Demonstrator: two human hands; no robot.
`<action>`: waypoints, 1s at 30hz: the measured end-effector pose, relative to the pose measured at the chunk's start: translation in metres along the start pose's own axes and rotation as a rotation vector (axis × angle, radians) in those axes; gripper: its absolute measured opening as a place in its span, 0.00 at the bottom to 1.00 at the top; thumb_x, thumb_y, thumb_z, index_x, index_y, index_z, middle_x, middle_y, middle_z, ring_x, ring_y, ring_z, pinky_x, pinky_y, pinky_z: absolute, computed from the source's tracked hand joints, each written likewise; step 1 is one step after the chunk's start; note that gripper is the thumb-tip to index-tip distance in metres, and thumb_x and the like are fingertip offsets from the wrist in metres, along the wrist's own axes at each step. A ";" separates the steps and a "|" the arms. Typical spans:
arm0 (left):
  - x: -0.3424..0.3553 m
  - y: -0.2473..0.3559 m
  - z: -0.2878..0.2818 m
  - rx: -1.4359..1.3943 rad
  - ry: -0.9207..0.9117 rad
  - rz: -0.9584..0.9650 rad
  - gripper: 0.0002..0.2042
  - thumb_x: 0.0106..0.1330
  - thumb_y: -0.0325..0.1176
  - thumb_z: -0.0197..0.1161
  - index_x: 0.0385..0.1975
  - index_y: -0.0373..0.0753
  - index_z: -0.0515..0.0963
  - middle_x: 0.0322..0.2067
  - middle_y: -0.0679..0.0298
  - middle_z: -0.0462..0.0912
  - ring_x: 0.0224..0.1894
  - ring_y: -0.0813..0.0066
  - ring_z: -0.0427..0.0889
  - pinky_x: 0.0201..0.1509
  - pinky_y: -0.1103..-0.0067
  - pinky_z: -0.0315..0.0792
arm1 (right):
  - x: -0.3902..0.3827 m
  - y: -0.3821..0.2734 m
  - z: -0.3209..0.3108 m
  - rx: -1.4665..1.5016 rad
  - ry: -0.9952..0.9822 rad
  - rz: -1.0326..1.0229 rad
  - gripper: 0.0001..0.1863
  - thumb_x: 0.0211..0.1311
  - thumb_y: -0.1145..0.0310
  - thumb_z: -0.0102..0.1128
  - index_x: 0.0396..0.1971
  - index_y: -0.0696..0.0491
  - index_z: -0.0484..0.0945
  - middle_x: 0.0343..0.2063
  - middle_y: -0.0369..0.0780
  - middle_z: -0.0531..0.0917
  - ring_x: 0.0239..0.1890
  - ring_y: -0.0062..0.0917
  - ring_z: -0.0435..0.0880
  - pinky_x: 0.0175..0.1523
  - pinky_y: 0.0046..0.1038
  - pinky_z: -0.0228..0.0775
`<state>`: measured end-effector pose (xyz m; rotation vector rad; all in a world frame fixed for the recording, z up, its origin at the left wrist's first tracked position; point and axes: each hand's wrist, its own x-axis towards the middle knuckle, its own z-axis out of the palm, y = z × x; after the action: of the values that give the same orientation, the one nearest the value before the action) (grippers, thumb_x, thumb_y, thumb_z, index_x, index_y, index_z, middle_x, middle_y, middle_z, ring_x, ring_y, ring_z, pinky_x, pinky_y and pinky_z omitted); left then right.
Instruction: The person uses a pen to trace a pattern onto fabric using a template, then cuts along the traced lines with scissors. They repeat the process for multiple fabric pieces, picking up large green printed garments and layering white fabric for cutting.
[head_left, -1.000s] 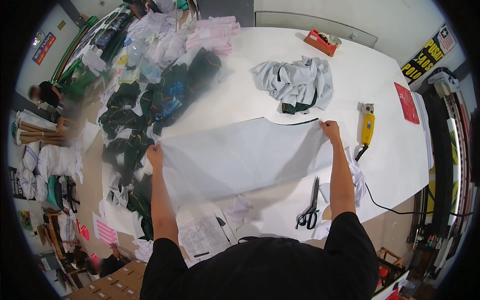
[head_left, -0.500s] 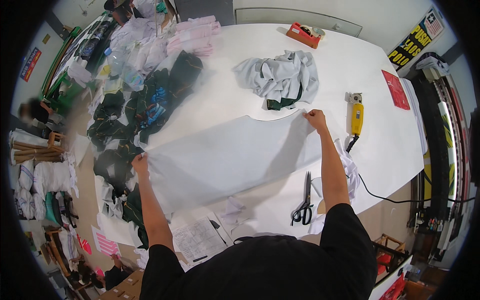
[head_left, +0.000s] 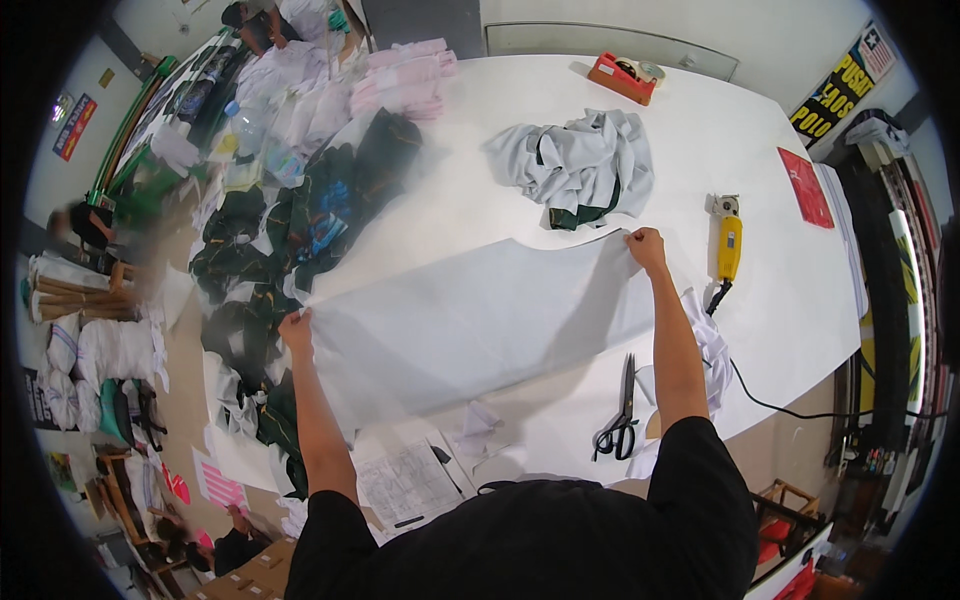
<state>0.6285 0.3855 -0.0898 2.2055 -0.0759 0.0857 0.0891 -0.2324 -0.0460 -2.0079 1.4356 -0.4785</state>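
Observation:
A long light-grey fabric panel point(head_left: 450, 335) is stretched out between my two hands over the white table point(head_left: 785, 320). My left hand point(head_left: 297, 330) pinches its left end, close to a heap of dark green patterned cloth point(head_left: 335, 205). At the far right corner, my right hand point(head_left: 645, 248) pinches the panel's edge beside a curved cut-out. A crumpled pile of light-grey fabric with a dark green band point(head_left: 585, 165) lies just beyond the panel. Black-handled scissors point(head_left: 620, 420) rest near my right forearm, and a yellow electric cloth cutter point(head_left: 730, 245) lies to the right.
A red tape dispenser point(head_left: 622, 78) and a red flat packet point(head_left: 805, 187) are at the far side. The cutter's black cable point(head_left: 780, 408) runs off the right edge. Papers point(head_left: 405, 490) lie before me. Pink cloth bundles point(head_left: 405, 80) and a bottle point(head_left: 243, 128) sit far left; other people are beyond.
The whole view has shifted slightly, so the table and its contents appear a little further right and lower. Both hands keep their pinch on the panel, which looks much the same.

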 end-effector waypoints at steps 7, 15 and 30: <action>-0.005 0.010 0.008 -0.038 -0.080 -0.019 0.17 0.56 0.33 0.73 0.39 0.26 0.81 0.32 0.59 0.85 0.33 0.72 0.79 0.39 0.74 0.73 | -0.007 -0.016 -0.008 -0.020 0.047 0.151 0.17 0.52 0.56 0.70 0.28 0.57 0.84 0.30 0.48 0.86 0.37 0.41 0.87 0.44 0.38 0.77; 0.003 0.005 0.004 -0.001 -0.053 -0.016 0.16 0.58 0.31 0.73 0.41 0.26 0.80 0.33 0.62 0.83 0.34 0.75 0.78 0.39 0.76 0.72 | -0.015 -0.035 -0.006 -0.065 0.070 0.225 0.18 0.53 0.53 0.69 0.30 0.54 0.83 0.34 0.47 0.86 0.40 0.41 0.86 0.45 0.39 0.77; -0.104 0.034 -0.003 0.238 0.023 0.492 0.14 0.62 0.32 0.64 0.43 0.29 0.77 0.44 0.49 0.79 0.53 0.50 0.75 0.60 0.62 0.66 | -0.174 0.005 -0.026 -0.105 0.295 -0.246 0.14 0.59 0.63 0.64 0.39 0.56 0.76 0.36 0.45 0.80 0.33 0.39 0.81 0.39 0.38 0.73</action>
<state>0.5224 0.3700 -0.0700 2.3749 -0.6226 0.4107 0.0101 -0.0775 -0.0195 -2.2853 1.4110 -0.8513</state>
